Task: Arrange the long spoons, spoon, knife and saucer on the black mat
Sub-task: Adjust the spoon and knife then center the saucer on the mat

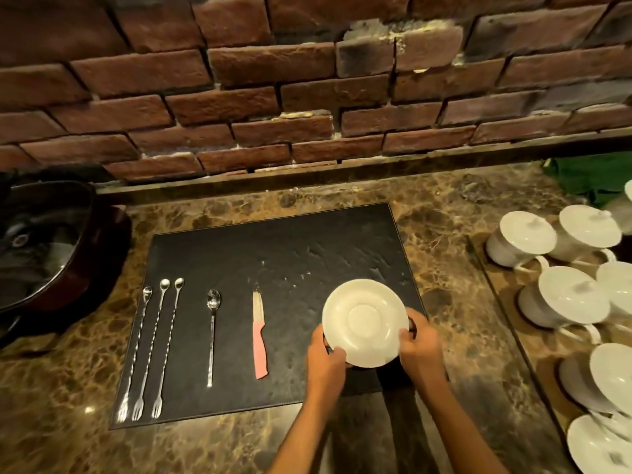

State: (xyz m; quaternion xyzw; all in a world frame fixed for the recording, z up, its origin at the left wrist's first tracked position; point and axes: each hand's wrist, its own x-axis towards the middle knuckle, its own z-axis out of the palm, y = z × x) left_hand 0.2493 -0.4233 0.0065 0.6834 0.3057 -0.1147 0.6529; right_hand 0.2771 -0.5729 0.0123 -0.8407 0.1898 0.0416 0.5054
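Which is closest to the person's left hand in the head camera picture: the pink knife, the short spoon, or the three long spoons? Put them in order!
Measured from the left hand, which holds the round white saucer:
1. Pink-handled knife, just to its left on the black mat.
2. Short silver spoon, further left, mid-mat.
3. Three long twisted silver spoons, at the mat's left edge.

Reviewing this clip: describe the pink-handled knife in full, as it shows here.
The knife is small, with a smooth pink handle that looks like plastic and a short pale blade whose tip points away from the person. It lies flat on the black mat, roughly parallel to the spoon on its left, apart from it. The saucer, held by both hands, is to its right. Nothing touches the knife but the mat.
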